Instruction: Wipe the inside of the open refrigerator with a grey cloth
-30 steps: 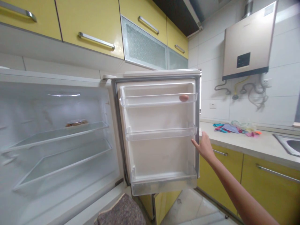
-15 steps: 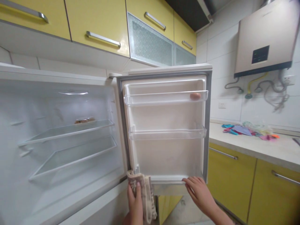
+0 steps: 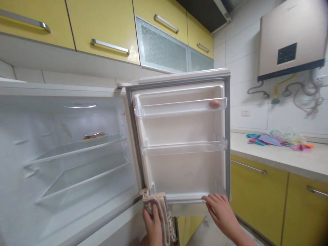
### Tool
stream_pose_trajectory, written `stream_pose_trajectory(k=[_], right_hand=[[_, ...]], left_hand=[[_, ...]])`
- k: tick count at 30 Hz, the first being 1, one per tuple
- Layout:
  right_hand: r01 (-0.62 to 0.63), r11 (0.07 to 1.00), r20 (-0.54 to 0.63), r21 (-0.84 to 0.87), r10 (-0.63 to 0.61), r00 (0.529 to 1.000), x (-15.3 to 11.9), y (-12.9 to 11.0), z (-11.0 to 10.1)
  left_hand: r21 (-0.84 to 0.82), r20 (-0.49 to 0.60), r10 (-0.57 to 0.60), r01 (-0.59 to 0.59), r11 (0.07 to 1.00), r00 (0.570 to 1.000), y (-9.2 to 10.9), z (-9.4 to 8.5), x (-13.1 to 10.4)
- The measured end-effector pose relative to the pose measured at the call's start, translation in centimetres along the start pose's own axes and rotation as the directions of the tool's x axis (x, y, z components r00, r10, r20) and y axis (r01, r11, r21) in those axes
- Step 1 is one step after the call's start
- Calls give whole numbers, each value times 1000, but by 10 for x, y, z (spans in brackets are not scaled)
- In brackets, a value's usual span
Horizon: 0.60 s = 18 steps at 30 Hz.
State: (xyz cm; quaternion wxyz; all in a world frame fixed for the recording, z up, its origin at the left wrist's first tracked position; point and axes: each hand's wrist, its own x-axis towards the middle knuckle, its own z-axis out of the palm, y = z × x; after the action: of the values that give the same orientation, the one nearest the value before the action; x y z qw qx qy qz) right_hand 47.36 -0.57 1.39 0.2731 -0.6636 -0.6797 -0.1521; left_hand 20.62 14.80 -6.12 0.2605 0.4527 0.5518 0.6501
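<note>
A folded beige and brown patterned cloth point(image 3: 160, 215) is gripped in my left hand point(image 3: 153, 223), thumb in front, at the hinge-side lower corner of the open fridge door point(image 3: 187, 171). My right hand point(image 3: 219, 212) is closed over the rim of the door's bottom shelf point(image 3: 183, 199), near its right end; the fingertips are partly hidden. Higher on the door are a clear middle shelf point(image 3: 184, 147) and a clear top shelf point(image 3: 176, 108), with a brown egg point(image 3: 214, 104) at the top shelf's right end.
Left of the door, the fridge interior point(image 3: 84, 194) has two glass shelves, with a small brownish item point(image 3: 94, 135) on the upper one. Colourful cloths point(image 3: 271, 140) and clear plastic lie on the counter point(image 3: 294, 160) at right. A water heater point(image 3: 289, 41) hangs above; yellow cabinets point(image 3: 102, 27) line the top.
The view has shifted slightly. My left hand and the cloth appear a little further right and lower, while my right hand stays on the door's bottom shelf.
</note>
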Motion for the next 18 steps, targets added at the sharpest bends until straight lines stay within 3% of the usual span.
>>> stream_pose_trajectory(k=[4, 9, 12, 15, 17, 18], right_hand=[[3, 1000, -18, -19, -3, 1000, 1, 0, 2], [20, 999, -31, -31, -21, 999, 0, -1, 0], [25, 999, -38, -45, -27, 999, -1, -2, 0], [15, 999, -40, -51, -17, 999, -1, -4, -1], [11, 999, -42, -42, -13, 999, -1, -4, -1], [12, 999, -41, -36, -14, 999, -1, -4, -1]], left_hand=[[41, 96, 182, -187, 981, 979, -6, -6, -17], [-39, 129, 205, -201, 979, 970, -8, -11, 10], [-154, 180, 120, -92, 984, 976, 3, -12, 24], [-276, 202, -49, 105, 955, 978, 16, -9, 15], [-400, 213, -228, 298, 867, 950, 23, -6, 1], [-460, 236, -341, 414, 786, 910, 25, -5, -6]])
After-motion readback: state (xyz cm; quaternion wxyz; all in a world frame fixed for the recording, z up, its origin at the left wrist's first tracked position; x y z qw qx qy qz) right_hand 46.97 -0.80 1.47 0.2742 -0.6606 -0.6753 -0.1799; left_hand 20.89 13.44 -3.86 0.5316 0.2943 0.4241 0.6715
